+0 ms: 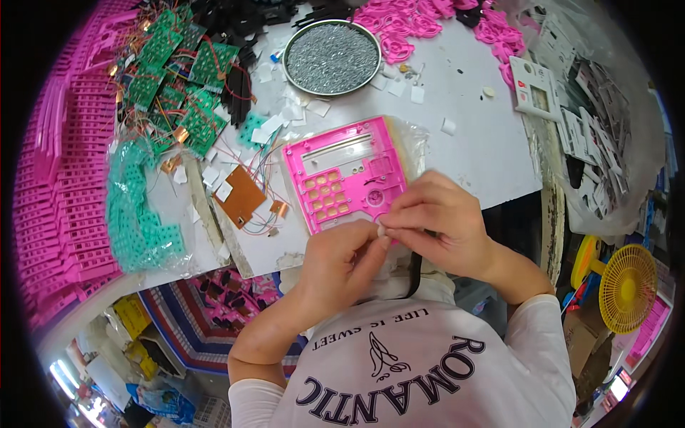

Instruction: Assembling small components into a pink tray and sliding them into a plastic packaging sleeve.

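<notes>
My left hand (341, 260) and my right hand (437, 221) meet just below a pink plastic keypad housing (344, 175) that lies on the white table (464, 135). Both hands pinch a small white piece (381, 230) between their fingertips. A black strap (414, 274) hangs under my right hand. To the left of the housing lies a brown circuit board (241, 195) with thin coloured wires. The lower right corner of the housing is hidden by my right hand.
A round metal tray of small screws (332, 57) stands at the back. Green circuit boards (178, 78) pile at the back left, teal rubber keypads (135, 214) and stacked pink parts (61, 178) at the left. White housings in a bag (578, 121) lie right; a yellow fan (626, 287) stands below.
</notes>
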### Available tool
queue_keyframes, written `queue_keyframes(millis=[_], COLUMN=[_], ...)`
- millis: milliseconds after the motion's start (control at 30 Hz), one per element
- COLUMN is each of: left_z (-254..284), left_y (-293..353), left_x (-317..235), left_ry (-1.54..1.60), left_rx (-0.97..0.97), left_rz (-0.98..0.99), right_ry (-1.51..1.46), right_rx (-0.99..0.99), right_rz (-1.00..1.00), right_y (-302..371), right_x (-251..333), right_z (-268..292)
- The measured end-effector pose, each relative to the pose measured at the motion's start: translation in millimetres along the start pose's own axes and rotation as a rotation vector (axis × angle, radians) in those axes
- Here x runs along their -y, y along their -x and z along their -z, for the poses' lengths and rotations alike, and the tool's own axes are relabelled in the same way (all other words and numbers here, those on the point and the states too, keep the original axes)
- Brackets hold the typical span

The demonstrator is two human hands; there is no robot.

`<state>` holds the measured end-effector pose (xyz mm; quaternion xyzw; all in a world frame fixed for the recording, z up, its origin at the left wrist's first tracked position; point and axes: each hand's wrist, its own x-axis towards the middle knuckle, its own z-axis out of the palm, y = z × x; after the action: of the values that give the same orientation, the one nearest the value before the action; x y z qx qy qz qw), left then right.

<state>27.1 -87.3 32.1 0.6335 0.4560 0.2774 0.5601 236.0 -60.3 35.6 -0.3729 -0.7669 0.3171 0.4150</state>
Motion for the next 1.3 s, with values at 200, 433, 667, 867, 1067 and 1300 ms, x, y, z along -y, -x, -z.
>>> queue_keyframes(millis=[200,433,667,867,1067,1300], left_z=[6.1,26.4,34.3,33.4,24.3,18.3], left_y=[10.4,17.9,19.4,17.2,-2.5,-27.7], left_x=[-4.8,2.6,7.1,12.9,21.7,14.0], left_ry=[-0.109,-0.070,-0.110,-0.102,-0.354,-0.612], left_rx=[-0.001,-0.210,-0.225,-0.239,-0.272,-0.262], left_rz=[0.018,0.039,0.001,-0.023,-0.172,-0.329], right_ry=[0.073,0.458,0.617,0.562,0.525,0.460], right_rx=[0.215,0.182,0.235,0.256,0.205,0.188], right_rz=[-0.248,-0.049,-0.064,-0.077,-0.098,-0.057], right_y=[-1.5,-22.3,-25.3,-22.9,-16.6,-15.2], right_x=[15.7,-13.4,-12.3,-7.3,-9.2,-13.9], right_z=[3.2,-15.0,-22.2,-15.9,-20.0,-20.5])
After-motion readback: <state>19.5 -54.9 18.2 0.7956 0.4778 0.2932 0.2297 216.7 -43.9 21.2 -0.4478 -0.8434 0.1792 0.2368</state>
